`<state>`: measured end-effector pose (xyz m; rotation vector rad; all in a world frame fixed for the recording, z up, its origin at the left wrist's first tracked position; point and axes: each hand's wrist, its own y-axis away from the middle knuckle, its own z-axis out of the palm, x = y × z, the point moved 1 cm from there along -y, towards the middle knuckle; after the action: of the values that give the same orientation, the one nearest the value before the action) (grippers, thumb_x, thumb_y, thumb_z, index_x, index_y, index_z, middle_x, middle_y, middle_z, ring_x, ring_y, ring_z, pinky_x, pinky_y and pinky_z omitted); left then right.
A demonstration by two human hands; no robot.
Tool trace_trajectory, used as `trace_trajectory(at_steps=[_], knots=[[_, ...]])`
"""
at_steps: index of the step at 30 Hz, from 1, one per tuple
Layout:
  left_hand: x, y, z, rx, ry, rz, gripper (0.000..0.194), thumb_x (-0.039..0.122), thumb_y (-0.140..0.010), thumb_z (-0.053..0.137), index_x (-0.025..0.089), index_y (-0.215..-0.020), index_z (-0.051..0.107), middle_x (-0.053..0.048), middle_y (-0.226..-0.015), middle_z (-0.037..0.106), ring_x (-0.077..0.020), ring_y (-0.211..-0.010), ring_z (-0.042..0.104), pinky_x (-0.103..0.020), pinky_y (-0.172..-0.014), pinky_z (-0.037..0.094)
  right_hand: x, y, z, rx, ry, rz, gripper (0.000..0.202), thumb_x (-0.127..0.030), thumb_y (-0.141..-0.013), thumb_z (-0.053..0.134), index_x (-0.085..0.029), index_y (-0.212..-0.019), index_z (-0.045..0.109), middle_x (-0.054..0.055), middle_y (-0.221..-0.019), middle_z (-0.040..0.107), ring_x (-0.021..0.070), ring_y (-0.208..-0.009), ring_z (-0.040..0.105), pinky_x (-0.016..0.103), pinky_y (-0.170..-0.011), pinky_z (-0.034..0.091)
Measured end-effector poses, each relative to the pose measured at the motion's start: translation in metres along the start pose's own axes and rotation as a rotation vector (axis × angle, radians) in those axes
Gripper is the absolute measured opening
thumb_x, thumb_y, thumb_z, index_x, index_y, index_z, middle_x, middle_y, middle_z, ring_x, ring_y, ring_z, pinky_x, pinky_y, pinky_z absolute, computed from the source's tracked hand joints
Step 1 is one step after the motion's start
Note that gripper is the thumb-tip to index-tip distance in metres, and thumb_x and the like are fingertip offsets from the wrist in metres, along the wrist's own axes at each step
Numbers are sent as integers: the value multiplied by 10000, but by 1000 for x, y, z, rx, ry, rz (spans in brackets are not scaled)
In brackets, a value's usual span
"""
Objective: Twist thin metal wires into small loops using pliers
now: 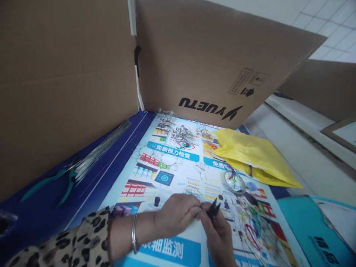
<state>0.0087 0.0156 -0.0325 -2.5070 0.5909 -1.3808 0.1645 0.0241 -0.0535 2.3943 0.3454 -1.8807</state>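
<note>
My left hand (178, 214), with a silver bangle (134, 233) at the wrist, is closed in a pinch over the middle of the printed sheet (191, 167). Whatever lies between its fingertips is too small to make out. Touching those fingertips, my right hand (219, 233) is closed around a pair of pliers (213, 209). The pliers' dark pointed jaws stick up past the fingers, a little apart, and the handles are hidden in the palm. Right of this hand lies a tangle of coloured wires (256, 230), red, green and yellow among them.
Cardboard walls (211, 55) enclose the back and left. Teal-handled pliers (68, 178) lie left beside a bundle of thin wires (102, 148). Tangled wire pieces (182, 137) sit at the back. A clear ring (235, 181), yellow pouch (256, 155) and teal packet (311, 226) lie right.
</note>
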Motion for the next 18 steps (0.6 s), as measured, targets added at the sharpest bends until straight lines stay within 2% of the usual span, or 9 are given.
trace_trajectory(at_steps=[5, 11, 18], knots=[[-2, -2, -2, -11, -69, 95, 355, 315, -942, 263, 164, -821, 561, -35, -727, 633, -141, -663, 572, -231, -648, 422, -5, 0, 4, 71, -53, -12, 117, -334, -785, 579, -221, -802, 602, 10, -766, 622, 170, -726, 562, 262, -673, 466], [-5, -4, -2, -43, -112, 154, 372, 335, -945, 241, 169, -841, 557, -38, -726, 627, -142, -658, 559, -234, -642, 422, -3, -1, 1, 3, -11, -52, 140, -344, -795, 565, -205, -799, 589, 14, -730, 610, 168, -700, 553, 266, -660, 466], [-3, -4, -5, -31, -90, 175, 403, 345, -946, 232, 168, -805, 566, -40, -706, 630, -139, -648, 555, -231, -658, 428, -11, 2, 7, 78, -26, -1, 206, -404, -791, 554, -200, -778, 582, 3, -688, 578, 160, -664, 522, 267, -641, 443]])
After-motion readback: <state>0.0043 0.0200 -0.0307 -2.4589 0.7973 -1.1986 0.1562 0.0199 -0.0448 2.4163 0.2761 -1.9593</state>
